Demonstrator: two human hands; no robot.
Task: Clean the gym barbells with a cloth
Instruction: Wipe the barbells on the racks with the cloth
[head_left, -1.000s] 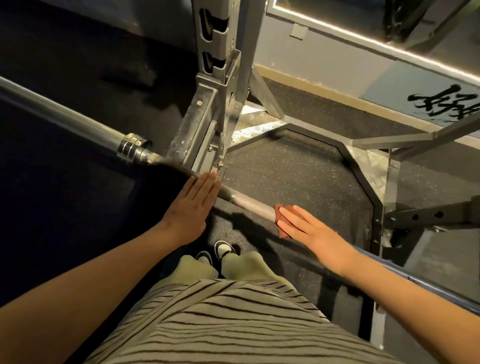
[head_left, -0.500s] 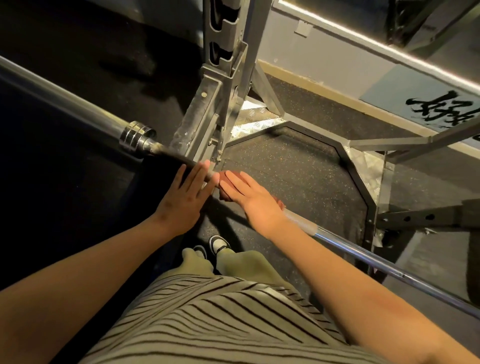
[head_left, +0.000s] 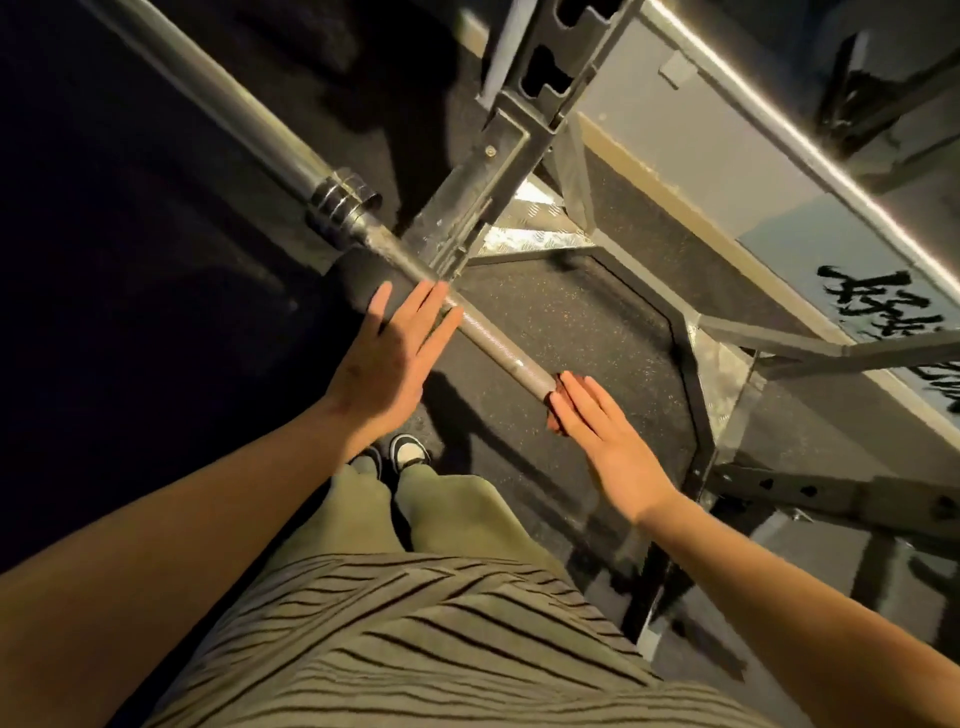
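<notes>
The barbell lies across the metal rack, up off the dark floor, so it can be wiped standing up. The left hand is flat with straight fingers. Its fingertips touch the bar right beside the rack, most likely to stop the bar from rolling. The right hand is flat too and presses a small red cloth onto the bar, further along. Only an edge of the cloth peeks out by the fingertips. I cannot see that hand's thumb. I think the wiping is partway done.
</notes>
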